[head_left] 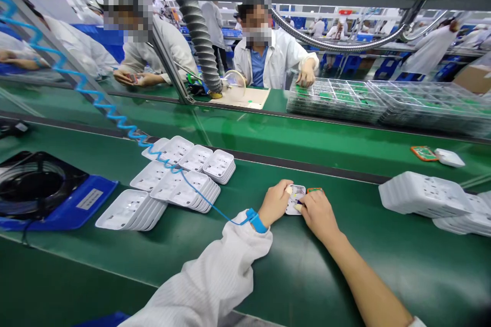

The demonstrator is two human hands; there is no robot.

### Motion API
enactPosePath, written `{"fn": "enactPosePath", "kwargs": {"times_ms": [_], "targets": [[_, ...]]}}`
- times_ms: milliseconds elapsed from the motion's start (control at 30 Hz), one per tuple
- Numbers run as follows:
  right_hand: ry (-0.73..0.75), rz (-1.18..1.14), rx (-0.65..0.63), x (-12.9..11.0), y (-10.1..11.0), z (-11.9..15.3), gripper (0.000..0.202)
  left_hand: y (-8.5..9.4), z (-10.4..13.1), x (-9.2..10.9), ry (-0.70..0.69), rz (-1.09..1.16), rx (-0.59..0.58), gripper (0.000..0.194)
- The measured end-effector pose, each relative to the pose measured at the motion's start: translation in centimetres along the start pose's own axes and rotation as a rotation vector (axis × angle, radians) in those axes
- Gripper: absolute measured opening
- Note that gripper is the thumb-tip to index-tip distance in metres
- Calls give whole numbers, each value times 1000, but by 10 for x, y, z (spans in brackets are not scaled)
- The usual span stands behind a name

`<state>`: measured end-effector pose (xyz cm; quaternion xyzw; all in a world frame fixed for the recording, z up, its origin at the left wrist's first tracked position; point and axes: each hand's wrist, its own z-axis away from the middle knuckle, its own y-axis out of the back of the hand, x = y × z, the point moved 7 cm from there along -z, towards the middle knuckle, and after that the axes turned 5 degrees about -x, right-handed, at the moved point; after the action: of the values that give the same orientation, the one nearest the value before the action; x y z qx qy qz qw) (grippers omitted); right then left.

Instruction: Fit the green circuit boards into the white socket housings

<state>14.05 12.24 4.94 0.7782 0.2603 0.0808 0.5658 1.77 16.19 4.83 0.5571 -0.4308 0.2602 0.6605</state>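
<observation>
A small white plastic cover (294, 208) lies on the green bench between my hands, its inner side up. My left hand (274, 202), with a blue wrist strap, holds the cover by its left edge, fingers closed. My right hand (319, 214) is at the cover's right side with fingers pinched; what they hold, if anything, is too small to make out. Just behind my right fingers, an orange-edged circuit board (315, 190) is partly hidden.
Stacks of white covers (187, 189) stand at the left, and more stacked covers (422, 195) at the right. A fan (36, 183) sits far left. A coiled blue cord (115, 112) runs to my wrist. Beyond the belt (261, 135), a person (264, 58) reaches toward clear trays (337, 99).
</observation>
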Motion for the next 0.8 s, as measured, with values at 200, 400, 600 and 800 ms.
{"fn": "enactPosePath", "kwargs": {"times_ms": [200,400,600,800], "targets": [[-7,60,40,-1,0,-1,17,1,-1,4,-89,-33,-39,31],[23,160,75,-13,0,-1,17,3,-2,1,-49,-66,-88,32],[-242,59,100,11,10,1,38,5,0,8,-91,-63,-133,31],[-177,-10,33,8,7,0,40,4,1,11,-145,-74,-104,34]]}}
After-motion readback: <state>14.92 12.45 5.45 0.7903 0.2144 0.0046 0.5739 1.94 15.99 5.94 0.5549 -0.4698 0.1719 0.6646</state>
